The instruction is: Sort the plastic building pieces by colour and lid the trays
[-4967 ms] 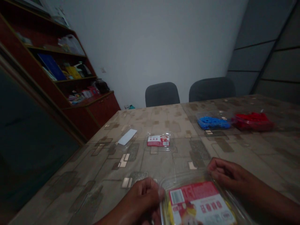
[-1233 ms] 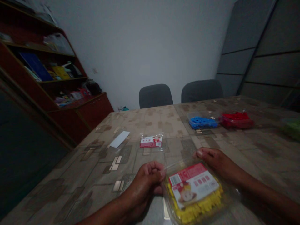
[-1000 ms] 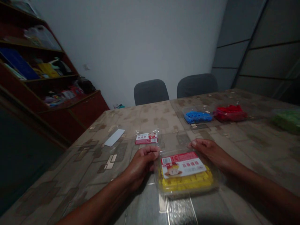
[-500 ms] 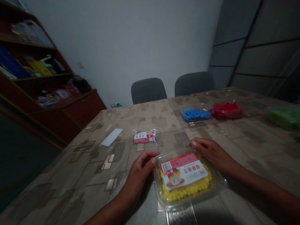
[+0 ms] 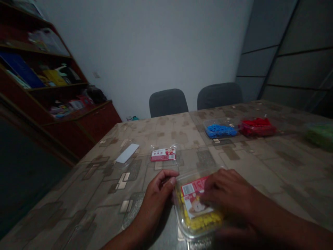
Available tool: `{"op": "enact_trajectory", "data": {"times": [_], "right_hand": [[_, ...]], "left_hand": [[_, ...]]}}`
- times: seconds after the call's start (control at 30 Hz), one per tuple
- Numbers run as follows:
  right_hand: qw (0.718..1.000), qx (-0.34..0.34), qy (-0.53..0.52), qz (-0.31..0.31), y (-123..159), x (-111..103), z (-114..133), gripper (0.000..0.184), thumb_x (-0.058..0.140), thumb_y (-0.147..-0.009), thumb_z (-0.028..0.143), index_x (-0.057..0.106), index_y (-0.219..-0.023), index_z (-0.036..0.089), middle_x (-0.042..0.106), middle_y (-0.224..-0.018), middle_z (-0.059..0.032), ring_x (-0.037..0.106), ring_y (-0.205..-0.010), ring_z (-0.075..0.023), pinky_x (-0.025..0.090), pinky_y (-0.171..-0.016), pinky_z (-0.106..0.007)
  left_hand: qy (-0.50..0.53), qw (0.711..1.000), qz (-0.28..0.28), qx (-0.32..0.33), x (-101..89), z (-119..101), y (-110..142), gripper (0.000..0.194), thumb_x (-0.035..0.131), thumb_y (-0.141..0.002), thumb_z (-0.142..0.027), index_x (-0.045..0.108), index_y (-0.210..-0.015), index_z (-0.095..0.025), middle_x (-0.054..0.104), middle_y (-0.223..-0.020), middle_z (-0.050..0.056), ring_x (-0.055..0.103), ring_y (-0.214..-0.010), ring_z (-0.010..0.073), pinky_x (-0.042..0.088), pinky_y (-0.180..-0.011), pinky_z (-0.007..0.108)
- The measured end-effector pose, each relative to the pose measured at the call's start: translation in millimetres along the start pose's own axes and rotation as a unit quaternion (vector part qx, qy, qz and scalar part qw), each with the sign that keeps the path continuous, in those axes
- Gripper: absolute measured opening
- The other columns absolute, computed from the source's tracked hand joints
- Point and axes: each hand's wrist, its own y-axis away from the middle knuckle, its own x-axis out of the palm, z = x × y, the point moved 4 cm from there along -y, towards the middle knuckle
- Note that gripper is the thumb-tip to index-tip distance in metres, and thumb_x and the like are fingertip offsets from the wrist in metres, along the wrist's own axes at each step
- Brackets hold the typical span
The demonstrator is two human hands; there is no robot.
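A clear plastic container (image 5: 195, 226) with yellow pieces in it lies in front of me, its lid on and a red and white label (image 5: 191, 199) showing. My left hand (image 5: 161, 189) grips its left edge, thumb on the rim and fingers curled around the far corner. Over the right part of the lid is my right hand (image 5: 229, 191), fingers bent down towards the label and smeared by motion. It hides the container's right side, and I cannot tell whether it presses on the lid.
Behind the container lies a clear lid with a label (image 5: 163, 155), and left of it another with a white card (image 5: 127, 153). Farther right stand containers of blue pieces (image 5: 221, 131), red pieces (image 5: 257, 126) and green pieces (image 5: 321, 135). Two grey chairs (image 5: 169, 103) stand beyond the table.
My right hand has moved from the container's right far edge to above the lid and label. My left hand keeps its hold on the left edge. The view has shifted slightly.
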Motion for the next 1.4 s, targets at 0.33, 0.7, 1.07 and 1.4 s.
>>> {"op": "enact_trajectory", "data": {"times": [0.33, 0.7, 1.07, 1.4], "right_hand": [[0.996, -0.089, -0.004, -0.022, 3.8, 11.9, 5.9, 0.008, 0.061, -0.085, 0.027, 0.063, -0.09, 0.022, 0.068, -0.083, -0.0053, 0.058, -0.073, -0.0193, 0.045, -0.064, -0.033], [0.994, -0.007, 0.007, -0.106, -21.7, -52.3, -17.2, 0.024, 0.047, -0.095, 0.034, 0.07, -0.097, 0.026, 0.072, -0.08, -0.0043, 0.062, -0.074, -0.0216, 0.046, -0.066, -0.036], [0.994, -0.034, 0.065, -0.079, -83.0, -58.2, -29.9, 0.049, 0.031, -0.098, 0.047, 0.072, -0.091, 0.022, 0.067, -0.071, -0.0033, 0.058, -0.067, -0.0175, 0.039, -0.065, -0.03], [0.982, 0.119, -0.069, -0.132, -71.4, -54.9, -68.8, 0.045, 0.058, -0.087, 0.044, 0.054, -0.124, 0.02, 0.066, -0.114, -0.0103, 0.06, -0.098, -0.0242, 0.047, -0.08, -0.038]], "left_hand": [[-0.017, 1.0, -0.012, 0.007, -2.9, -4.0, 1.2, 0.023, 0.061, -0.087, -0.034, 0.063, -0.105, -0.02, 0.066, -0.093, 0.005, 0.061, -0.069, 0.0143, 0.048, -0.062, 0.025], [-0.064, 0.997, 0.016, 0.045, 3.9, -10.7, 3.0, 0.027, 0.061, -0.085, -0.022, 0.061, -0.112, -0.022, 0.057, -0.074, -0.002, 0.05, -0.061, 0.0103, 0.04, -0.058, 0.021], [-0.149, 0.978, 0.034, 0.14, 15.2, -28.3, -6.4, 0.022, 0.056, -0.09, -0.025, 0.064, -0.11, -0.021, 0.067, -0.1, 0.004, 0.059, -0.087, 0.0192, 0.045, -0.079, 0.03], [-0.082, 0.991, -0.028, 0.099, 5.0, -24.1, -15.5, 0.012, 0.062, -0.087, -0.028, 0.067, -0.085, -0.017, 0.073, -0.085, 0.004, 0.063, -0.079, 0.0169, 0.045, -0.074, 0.025]]}}
